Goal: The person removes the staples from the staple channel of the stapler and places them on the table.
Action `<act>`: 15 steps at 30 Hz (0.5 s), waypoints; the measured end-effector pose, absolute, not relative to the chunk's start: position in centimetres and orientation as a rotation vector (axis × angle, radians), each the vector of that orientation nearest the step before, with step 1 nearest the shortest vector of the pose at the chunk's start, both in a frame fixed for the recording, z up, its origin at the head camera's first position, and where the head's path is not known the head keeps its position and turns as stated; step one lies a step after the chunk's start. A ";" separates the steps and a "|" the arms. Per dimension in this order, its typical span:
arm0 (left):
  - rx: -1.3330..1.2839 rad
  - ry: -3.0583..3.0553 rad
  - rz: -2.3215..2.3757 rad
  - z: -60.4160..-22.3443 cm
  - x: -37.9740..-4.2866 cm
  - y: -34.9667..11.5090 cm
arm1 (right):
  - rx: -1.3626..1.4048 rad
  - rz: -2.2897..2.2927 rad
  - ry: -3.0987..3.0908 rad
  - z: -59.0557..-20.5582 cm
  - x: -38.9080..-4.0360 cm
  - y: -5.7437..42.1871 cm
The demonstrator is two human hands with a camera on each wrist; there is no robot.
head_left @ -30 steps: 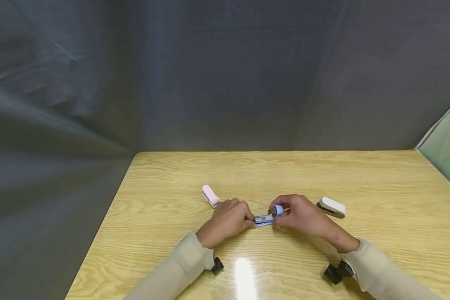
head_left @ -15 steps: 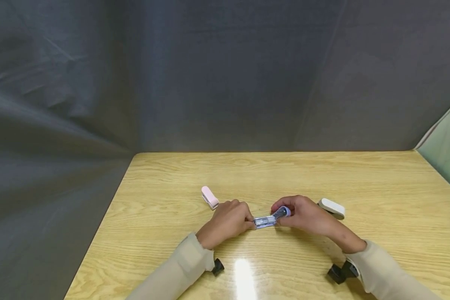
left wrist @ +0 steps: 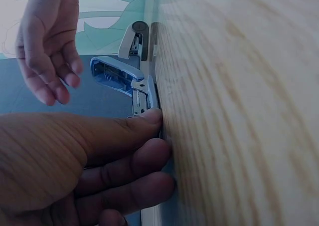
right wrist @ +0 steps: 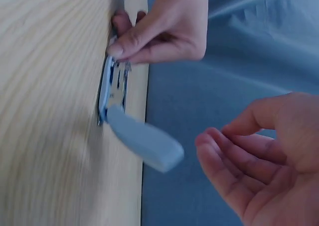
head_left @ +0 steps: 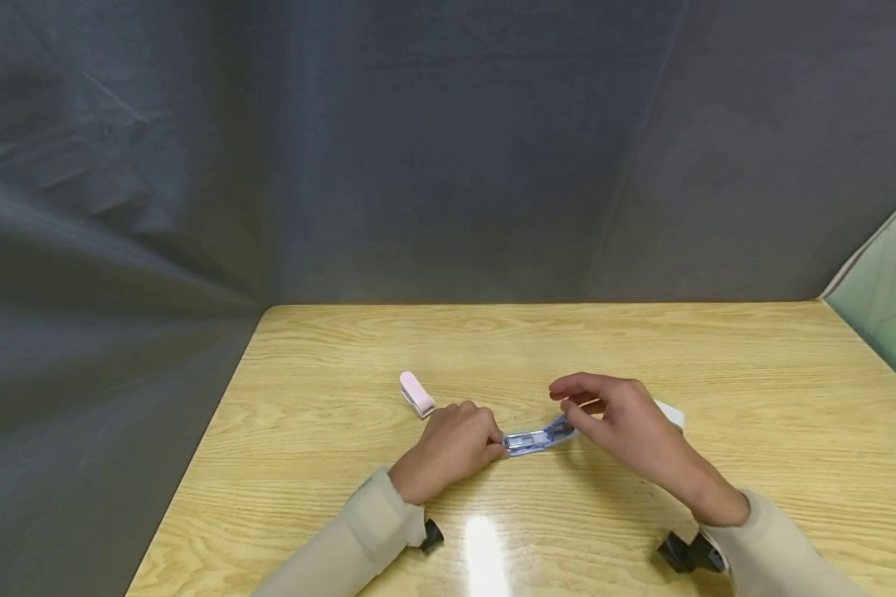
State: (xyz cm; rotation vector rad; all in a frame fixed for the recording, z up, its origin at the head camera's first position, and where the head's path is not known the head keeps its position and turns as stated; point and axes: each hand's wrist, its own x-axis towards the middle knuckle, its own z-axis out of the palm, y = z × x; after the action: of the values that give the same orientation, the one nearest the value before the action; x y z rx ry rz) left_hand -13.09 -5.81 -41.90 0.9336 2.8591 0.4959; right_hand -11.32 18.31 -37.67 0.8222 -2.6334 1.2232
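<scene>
A blue stapler lies on the wooden table with its top cover swung far back, baring the metal staple channel. My left hand pinches its left end between thumb and fingers, as the left wrist view also shows. The raised cover tilts up from the table on the right. My right hand is apart from the cover, its fingers loosely bent with nothing between them; in the right wrist view a gap separates the fingertips from the cover.
A pink stapler lies just beyond my left hand. Behind my right hand is a white stapler, partly hidden; it shows better in the left wrist view. A dark curtain hangs along the table's far edge.
The stapler's cover has swung back to the right and further down. My right hand has let go of it and lifted away to the right. My left hand stays in place.
</scene>
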 end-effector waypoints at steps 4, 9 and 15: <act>0.946 2.857 0.506 -42.1 -13.3 -5.8 | 0.865 1.203 -2.676 -37.6 -11.1 17.5; 0.979 2.857 0.525 -42.1 -13.3 -5.9 | 0.917 1.161 -2.833 -38.0 -11.0 16.6; 0.959 2.849 0.521 -42.0 -13.2 -5.9 | 0.946 1.031 -2.883 -38.7 -11.3 15.5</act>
State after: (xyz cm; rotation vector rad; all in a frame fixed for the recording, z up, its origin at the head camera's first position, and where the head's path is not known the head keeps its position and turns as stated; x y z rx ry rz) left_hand -13.18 -5.95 -42.04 0.9589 2.8492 0.5209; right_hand -11.27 15.51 -38.69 0.9460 -2.8828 1.0305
